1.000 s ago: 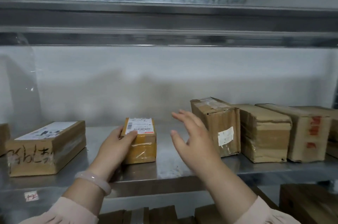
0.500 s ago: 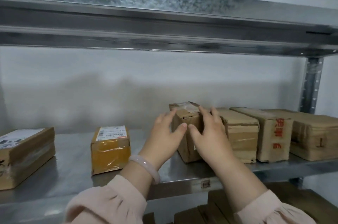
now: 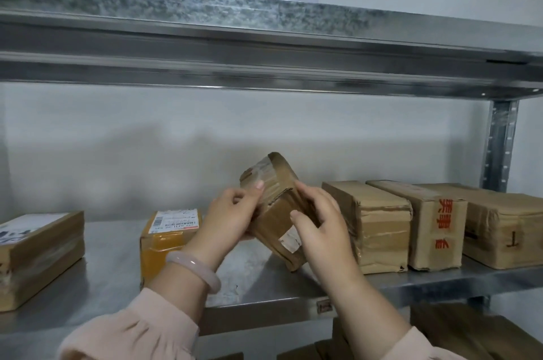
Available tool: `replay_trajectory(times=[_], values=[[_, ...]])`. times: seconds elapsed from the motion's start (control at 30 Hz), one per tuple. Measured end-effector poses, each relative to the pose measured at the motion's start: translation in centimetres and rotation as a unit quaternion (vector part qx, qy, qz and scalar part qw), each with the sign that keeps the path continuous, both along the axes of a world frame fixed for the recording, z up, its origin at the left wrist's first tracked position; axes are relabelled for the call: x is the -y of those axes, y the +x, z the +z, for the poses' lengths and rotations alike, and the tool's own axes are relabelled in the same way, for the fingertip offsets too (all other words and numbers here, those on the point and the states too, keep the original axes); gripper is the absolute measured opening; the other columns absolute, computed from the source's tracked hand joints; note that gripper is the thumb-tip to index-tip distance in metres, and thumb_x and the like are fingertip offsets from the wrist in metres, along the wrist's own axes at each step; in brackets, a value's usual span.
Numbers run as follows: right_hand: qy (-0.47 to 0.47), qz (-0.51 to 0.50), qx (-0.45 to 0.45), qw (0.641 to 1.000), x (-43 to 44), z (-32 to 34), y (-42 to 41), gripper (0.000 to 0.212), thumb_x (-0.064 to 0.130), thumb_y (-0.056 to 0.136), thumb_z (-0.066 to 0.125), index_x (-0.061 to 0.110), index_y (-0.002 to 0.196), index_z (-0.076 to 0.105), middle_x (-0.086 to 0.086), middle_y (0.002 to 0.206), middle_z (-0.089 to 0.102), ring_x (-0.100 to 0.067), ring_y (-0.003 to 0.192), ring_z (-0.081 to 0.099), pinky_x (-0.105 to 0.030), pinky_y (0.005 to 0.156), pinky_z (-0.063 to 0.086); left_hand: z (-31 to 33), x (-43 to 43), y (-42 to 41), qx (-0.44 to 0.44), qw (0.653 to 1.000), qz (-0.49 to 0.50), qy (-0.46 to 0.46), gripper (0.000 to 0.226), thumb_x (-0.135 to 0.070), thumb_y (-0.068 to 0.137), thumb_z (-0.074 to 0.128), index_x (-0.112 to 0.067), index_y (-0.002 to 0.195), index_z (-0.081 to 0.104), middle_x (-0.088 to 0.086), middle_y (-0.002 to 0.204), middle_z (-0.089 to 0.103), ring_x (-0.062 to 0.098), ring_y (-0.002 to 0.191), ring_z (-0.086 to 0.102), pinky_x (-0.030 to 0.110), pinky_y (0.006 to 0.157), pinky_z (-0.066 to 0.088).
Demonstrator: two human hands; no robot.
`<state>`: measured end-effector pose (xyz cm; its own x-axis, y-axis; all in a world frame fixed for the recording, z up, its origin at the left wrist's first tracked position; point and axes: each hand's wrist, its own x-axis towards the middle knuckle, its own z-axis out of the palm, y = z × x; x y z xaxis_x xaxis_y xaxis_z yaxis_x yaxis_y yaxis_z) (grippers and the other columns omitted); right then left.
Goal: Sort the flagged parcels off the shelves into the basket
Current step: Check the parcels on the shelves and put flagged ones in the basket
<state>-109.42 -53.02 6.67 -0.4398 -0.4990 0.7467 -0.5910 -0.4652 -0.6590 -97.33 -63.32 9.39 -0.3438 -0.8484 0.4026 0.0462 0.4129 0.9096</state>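
Gripping one parcel [image 3: 276,212], two hands [image 3: 229,215] [image 3: 323,233]; five boxes [image 3: 38,253] [image 3: 164,242] [image 3: 379,230] [image 3: 432,227] [image 3: 505,230] shelved.

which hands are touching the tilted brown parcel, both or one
Touching, both: the head view shows the left hand pinching the tilted brown parcel at its left side, the right hand gripping its right.

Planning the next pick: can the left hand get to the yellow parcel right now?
Probably, once freed. The left hand grips the tilted brown box together with the right hand, so it is busy. The yellow parcel sits on the shelf close by the left wrist, nothing in front.
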Motion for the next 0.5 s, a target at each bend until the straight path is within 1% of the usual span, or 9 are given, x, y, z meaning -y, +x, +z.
replay_trajectory(times=[0.07,0.1,0.13,0.2,0.27,0.33,0.37,0.43,0.5], values=[[-0.012,0.007,-0.067,0.998,-0.3,-0.6,0.9,0.045,0.015,0.079,0.058,0.034,0.12,0.061,0.021,0.125,0.051,0.005,0.121,0.045,-0.01,0.1,0.034,0.4,0.4,0.6,0.049,0.999,0.005,0.01,0.083,-0.091,0.047,0.057,-0.032,0.106,0.059,0.002,0.11,0.064,0.02,0.099,0.066,0.046,0.081,0.059],[-0.01,0.013,-0.096,0.995,-0.3,-0.9,1.2,0.046,0.016,0.078,0.058,0.029,0.122,0.062,0.016,0.127,0.053,0.001,0.124,0.044,-0.014,0.104,0.033,0.3,0.5,0.8,0.078,0.997,0.005,0.013,0.092,-0.093,0.043,0.057,-0.035,0.115,0.055,0.002,0.118,0.062,0.021,0.103,0.064,0.045,0.085,0.057],[-0.002,0.02,-0.117,0.993,-0.4,-1.1,1.4,0.046,0.017,0.079,0.058,0.026,0.124,0.061,0.013,0.128,0.054,0.0,0.126,0.043,-0.016,0.106,0.032,0.2,0.3,0.9,0.096,0.995,0.003,0.019,0.096,-0.092,0.042,0.059,-0.039,0.121,0.05,0.002,0.123,0.058,0.021,0.104,0.064,0.043,0.084,0.057],[0.014,0.027,-0.13,0.991,-0.5,-1.2,1.4,0.045,0.016,0.084,0.059,0.03,0.127,0.059,0.013,0.129,0.053,0.002,0.126,0.042,-0.019,0.107,0.034,-0.1,-0.1,1.0,0.08,0.996,0.0,0.038,0.091,-0.082,0.045,0.065,-0.043,0.125,0.046,0.005,0.127,0.055,0.022,0.1,0.066,0.039,0.074,0.06],[0.004,0.017,-0.096,0.995,-0.8,-1.1,0.9,0.047,0.014,0.089,0.059,0.044,0.124,0.054,0.025,0.125,0.051,0.008,0.12,0.045,-0.014,0.099,0.039,-0.6,-0.2,1.1,0.03,0.997,-0.004,0.065,0.083,-0.071,0.049,0.067,-0.041,0.124,0.049,0.006,0.128,0.053,0.024,0.099,0.066,0.039,0.07,0.061],[-0.02,-0.022,-0.05,0.998,-1.3,-0.9,0.1,0.048,0.019,0.092,0.055,0.058,0.12,0.046,0.038,0.123,0.042,0.016,0.118,0.04,-0.008,0.094,0.035,-1.1,-0.2,1.2,-0.022,0.996,0.002,0.083,0.069,-0.064,0.06,0.064,-0.038,0.122,0.051,0.005,0.128,0.053,0.025,0.104,0.062,0.045,0.078,0.06],[-0.029,-0.04,-0.025,0.998,-1.5,-0.8,-0.3,0.047,0.023,0.093,0.053,0.06,0.121,0.043,0.039,0.125,0.038,0.02,0.118,0.035,-0.009,0.095,0.03,-1.4,-0.4,1.3,-0.054,0.994,0.0,0.092,0.057,-0.058,0.069,0.062,-0.037,0.121,0.053,0.006,0.126,0.055,0.024,0.105,0.061,0.046,0.08,0.059],[-0.032,-0.037,0.043,0.998,-1.6,-0.7,-1.3,0.043,0.035,0.096,0.048,0.06,0.128,0.038,0.035,0.134,0.034,0.022,0.119,0.03,-0.015,0.097,0.025,-2.1,-1.1,1.4,-0.134,0.982,-0.035,0.127,0.036,-0.045,0.086,0.057,-0.033,0.12,0.056,0.005,0.115,0.064,0.022,0.101,0.063,0.042,0.074,0.059],[0.003,0.012,0.13,0.991,-1.3,-0.7,-2.1,0.041,0.048,0.096,0.042,0.055,0.136,0.036,0.026,0.14,0.036,0.008,0.125,0.034,-0.026,0.101,0.027,-2.8,-1.7,1.5,-0.218,0.949,-0.102,0.206,0.035,-0.042,0.091,0.054,-0.025,0.12,0.059,0.006,0.104,0.073,0.026,0.102,0.067,0.046,0.074,0.059]])
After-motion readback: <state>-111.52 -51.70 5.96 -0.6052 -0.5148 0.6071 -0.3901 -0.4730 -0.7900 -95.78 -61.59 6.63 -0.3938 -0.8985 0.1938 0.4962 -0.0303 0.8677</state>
